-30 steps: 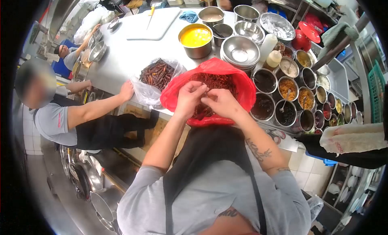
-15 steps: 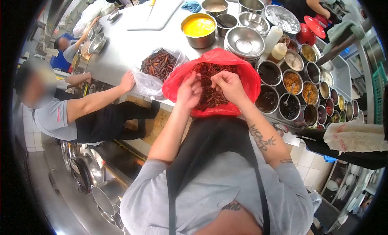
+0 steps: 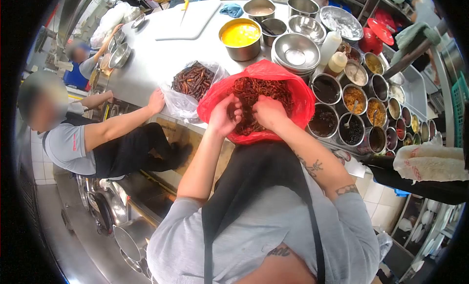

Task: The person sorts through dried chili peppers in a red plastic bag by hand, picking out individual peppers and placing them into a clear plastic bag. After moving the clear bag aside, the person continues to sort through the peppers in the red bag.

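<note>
A red plastic bag stands wide open at the table edge against my apron, filled with thin, dark-red dried chilies. Both of my hands are inside its mouth, over the chilies. My left hand is at the left side, palm turned inward and fingers curled; what they hold, if anything, is too small to make out. Close to its right, my right hand points down with bent fingers, their tips hidden among the chilies. Left of the red bag, a clear plastic bag holds larger, darker dried chilies.
A pot of yellow liquid, stacked steel bowls and squeeze bottles stand beyond the bag. Several sauce and topping containers crowd the right. A co-worker's hand rests on the table edge at left. A white cutting board carries a yellow-handled knife.
Both my hands have lowered deeper into the red bag. My right hand has turned its back upward, its fingertips going down into the chilies. The co-worker's hand stays on the table edge.
</note>
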{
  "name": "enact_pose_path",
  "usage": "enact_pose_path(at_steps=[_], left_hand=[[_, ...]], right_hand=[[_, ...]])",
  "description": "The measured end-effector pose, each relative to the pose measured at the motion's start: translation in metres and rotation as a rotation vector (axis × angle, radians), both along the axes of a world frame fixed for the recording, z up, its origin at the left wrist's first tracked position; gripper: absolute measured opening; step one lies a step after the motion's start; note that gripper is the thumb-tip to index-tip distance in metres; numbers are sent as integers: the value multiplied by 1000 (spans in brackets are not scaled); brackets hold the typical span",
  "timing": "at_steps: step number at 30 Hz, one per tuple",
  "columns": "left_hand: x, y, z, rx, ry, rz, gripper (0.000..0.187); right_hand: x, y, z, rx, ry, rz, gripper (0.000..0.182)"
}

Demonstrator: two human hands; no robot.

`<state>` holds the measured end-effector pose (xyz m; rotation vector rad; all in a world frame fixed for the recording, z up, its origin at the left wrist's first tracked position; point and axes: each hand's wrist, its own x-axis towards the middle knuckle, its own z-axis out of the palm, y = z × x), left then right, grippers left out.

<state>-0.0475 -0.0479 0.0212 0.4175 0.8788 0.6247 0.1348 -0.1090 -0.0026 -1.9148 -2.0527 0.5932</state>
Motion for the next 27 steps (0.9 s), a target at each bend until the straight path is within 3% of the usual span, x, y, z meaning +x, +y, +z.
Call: enact_pose_path(at_steps=[4, 7, 12, 13, 16, 19, 23, 26, 27], left_hand=[[-11, -6, -15, 120, 104, 15, 19], [-6, -21, -13, 331, 283, -104, 19], [11, -25, -11, 488, 391, -129, 19], [12, -22, -10, 653, 464, -136, 18], [16, -12, 0, 1073, 677, -212, 16], [20, -6, 27, 1302, 755, -363, 17], [24, 2, 47, 1319, 793, -464, 16], [27, 4, 49, 1341, 789, -479, 16], [27, 5, 50, 1376, 745, -489, 16]], right_hand=[[5, -5, 3, 195, 193, -53, 17], [7, -4, 12, 79, 442, -109, 17], [4, -13, 22, 118, 551, -46, 22], [6, -13, 25, 135, 549, -26, 24], [10, -6, 40, 101, 754, -279, 24], [18, 9, 31, 183, 820, -157, 23], [16, 18, 25, 82, 1007, -204, 21], [19, 22, 17, 94, 947, -195, 16], [22, 21, 19, -30, 1081, -195, 14]])
